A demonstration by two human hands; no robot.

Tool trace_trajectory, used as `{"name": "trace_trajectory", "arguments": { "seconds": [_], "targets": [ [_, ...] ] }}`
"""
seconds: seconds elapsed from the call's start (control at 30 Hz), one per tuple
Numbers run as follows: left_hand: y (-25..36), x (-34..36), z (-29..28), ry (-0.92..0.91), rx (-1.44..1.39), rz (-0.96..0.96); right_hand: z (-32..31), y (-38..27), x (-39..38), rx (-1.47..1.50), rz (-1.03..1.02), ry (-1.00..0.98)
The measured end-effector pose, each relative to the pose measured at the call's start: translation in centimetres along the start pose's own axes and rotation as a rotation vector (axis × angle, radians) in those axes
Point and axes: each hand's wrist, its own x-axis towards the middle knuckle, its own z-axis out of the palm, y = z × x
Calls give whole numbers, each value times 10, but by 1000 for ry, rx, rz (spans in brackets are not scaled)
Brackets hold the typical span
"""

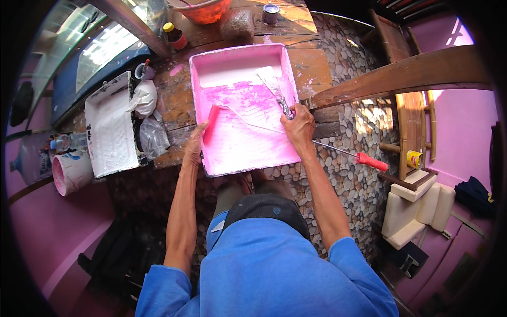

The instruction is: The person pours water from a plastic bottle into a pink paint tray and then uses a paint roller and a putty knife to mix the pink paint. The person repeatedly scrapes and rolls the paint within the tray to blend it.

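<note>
A pink-stained paint tray is at the table's front edge. My left hand has its fingers closed on the tray's left rim, beside a pink roller lying inside; the roller's long wire rod crosses the tray to a red handle beyond the right rim. My right hand grips the paint-smeared handle of a flat, pale-tipped brush or scraper at the tray's right side; whether it also grips the rim I cannot tell.
On the wooden table are a white tray, plastic bags, a dark bottle, an orange basin and a tin. A bucket stands left; a wooden beam and bamboo furniture are right.
</note>
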Motion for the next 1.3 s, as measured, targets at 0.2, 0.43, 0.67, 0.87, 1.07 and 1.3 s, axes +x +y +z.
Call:
{"name": "trace_trajectory", "arguments": {
  "seconds": [0.2, 0.43, 0.67, 0.87, 1.07, 1.3],
  "targets": [
    [-27, -46, -6, 9, -83, -50, -11, 6, -26, -21, -48, 12],
    [-62, -121, -2, -10, -177, -41, -49, 9, -86, -27, 15, -108],
    [-131, -199, 13, 108, -216, -23, -84, 48, -147, -14, -80, -102],
    [-200, -268, 84, 87, -310, -3, -129, 118, -182, 23, -131, -163],
    [-296, -307, 174, 109, -417, -12, -189, 218, -195, 3, -185, -222],
    [-348, -289, 287, 68, -408, -41, -260, 313, -145, -65, -202, -238]
  ]
}}
